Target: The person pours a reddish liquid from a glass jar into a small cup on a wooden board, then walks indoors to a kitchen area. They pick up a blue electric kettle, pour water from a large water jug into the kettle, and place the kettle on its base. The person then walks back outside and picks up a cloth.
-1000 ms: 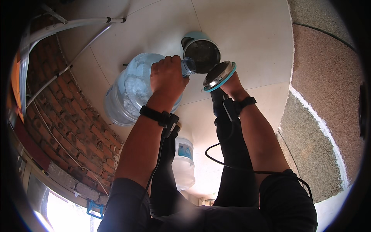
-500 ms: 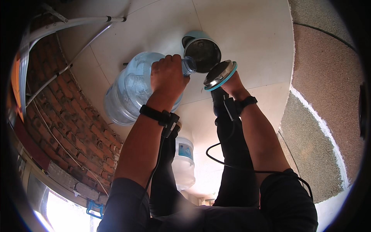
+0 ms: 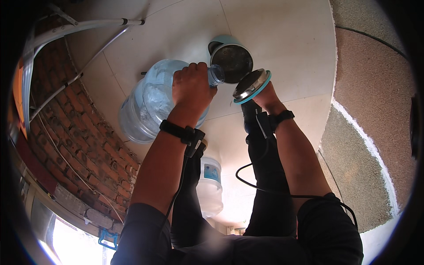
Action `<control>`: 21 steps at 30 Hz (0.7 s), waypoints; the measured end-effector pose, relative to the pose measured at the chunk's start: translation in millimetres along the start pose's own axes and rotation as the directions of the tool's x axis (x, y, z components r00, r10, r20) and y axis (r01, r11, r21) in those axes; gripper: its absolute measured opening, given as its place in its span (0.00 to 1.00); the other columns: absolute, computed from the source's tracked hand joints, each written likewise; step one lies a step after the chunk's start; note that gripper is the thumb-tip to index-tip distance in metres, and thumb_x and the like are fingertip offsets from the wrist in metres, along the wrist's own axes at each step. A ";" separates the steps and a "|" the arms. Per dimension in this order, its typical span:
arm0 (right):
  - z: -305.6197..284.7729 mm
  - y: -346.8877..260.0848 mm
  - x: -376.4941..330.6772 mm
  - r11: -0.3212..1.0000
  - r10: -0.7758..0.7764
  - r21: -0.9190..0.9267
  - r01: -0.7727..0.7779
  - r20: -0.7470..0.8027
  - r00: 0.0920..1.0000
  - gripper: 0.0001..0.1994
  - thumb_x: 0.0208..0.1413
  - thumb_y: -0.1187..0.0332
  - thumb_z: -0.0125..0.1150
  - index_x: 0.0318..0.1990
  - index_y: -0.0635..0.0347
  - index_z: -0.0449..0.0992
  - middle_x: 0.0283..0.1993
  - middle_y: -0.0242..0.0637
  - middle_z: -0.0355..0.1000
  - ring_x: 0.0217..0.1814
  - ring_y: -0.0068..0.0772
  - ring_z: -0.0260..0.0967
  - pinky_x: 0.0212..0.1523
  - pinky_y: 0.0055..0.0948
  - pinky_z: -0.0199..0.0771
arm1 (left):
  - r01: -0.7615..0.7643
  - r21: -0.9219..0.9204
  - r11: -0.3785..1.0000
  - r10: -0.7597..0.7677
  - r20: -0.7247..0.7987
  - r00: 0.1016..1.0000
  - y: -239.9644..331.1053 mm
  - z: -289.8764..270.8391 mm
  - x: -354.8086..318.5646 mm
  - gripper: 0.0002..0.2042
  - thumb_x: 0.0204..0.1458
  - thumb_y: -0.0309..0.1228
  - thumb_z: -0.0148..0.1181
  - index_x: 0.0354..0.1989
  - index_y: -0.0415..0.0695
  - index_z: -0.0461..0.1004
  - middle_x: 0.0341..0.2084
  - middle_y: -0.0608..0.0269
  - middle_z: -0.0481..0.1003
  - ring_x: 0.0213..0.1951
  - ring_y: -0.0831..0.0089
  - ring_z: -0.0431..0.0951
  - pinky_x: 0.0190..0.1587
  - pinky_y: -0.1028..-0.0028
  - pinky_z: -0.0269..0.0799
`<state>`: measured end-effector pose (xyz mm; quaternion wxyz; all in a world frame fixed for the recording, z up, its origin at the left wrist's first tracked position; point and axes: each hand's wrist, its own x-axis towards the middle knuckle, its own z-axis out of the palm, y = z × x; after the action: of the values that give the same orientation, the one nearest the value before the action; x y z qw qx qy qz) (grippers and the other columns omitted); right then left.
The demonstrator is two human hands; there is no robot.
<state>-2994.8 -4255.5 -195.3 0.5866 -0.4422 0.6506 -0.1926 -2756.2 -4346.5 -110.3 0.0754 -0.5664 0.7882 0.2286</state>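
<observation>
On the pale tiled floor (image 3: 287, 46), ahead of the person's feet, I see a light-blue kettle (image 3: 232, 64) with its dark mouth open towards me. The left hand (image 3: 192, 86) is wrapped around the neck of a large clear-blue water bottle (image 3: 157, 90), which leans over to the kettle's left; its mouth meets the kettle's rim in my view, though I cannot tell whether they touch. The right hand (image 3: 265, 97) grasps a round metal lid with a teal edge (image 3: 251, 85), tilted just beside the kettle. Uncovering is done, I judge, and the bottle is in place at the opening. I cannot make out any stream or water level, so how much has gone in is unclear. The lid is not yet back on.
</observation>
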 end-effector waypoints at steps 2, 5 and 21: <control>-1.1 -5.6 -0.9 1.000 0.016 -0.006 -0.016 0.000 1.000 0.15 0.51 0.75 0.70 0.47 0.61 0.77 0.45 0.38 0.80 0.48 0.35 0.79 0.49 0.31 0.78 | -0.002 -0.002 1.000 0.002 -0.006 1.000 -0.1 -0.5 -0.2 0.19 0.35 0.35 0.75 0.35 0.45 0.73 0.31 0.61 0.75 0.35 0.62 0.79 0.43 0.64 0.71; -1.8 -13.3 -3.2 0.999 0.047 0.015 -0.047 -0.004 0.999 0.15 0.51 0.74 0.70 0.47 0.61 0.77 0.45 0.38 0.80 0.48 0.35 0.79 0.49 0.31 0.78 | 0.009 -0.011 1.000 -0.009 0.007 1.000 0.6 -3.0 -1.0 0.19 0.36 0.34 0.75 0.35 0.45 0.74 0.31 0.58 0.76 0.36 0.58 0.80 0.44 0.60 0.72; -1.8 -11.1 -2.0 0.999 0.036 0.029 -0.035 -0.007 0.999 0.14 0.51 0.74 0.71 0.46 0.61 0.78 0.44 0.38 0.81 0.47 0.34 0.79 0.49 0.31 0.79 | 0.011 -0.006 1.000 -0.011 0.011 1.000 1.0 -3.1 0.5 0.20 0.36 0.36 0.76 0.35 0.45 0.73 0.31 0.61 0.75 0.36 0.62 0.79 0.45 0.63 0.71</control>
<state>-2992.8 -4260.3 -185.2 0.5939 -0.4212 0.6577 -0.1932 -2756.9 -4348.0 -107.5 0.0791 -0.5697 0.7840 0.2338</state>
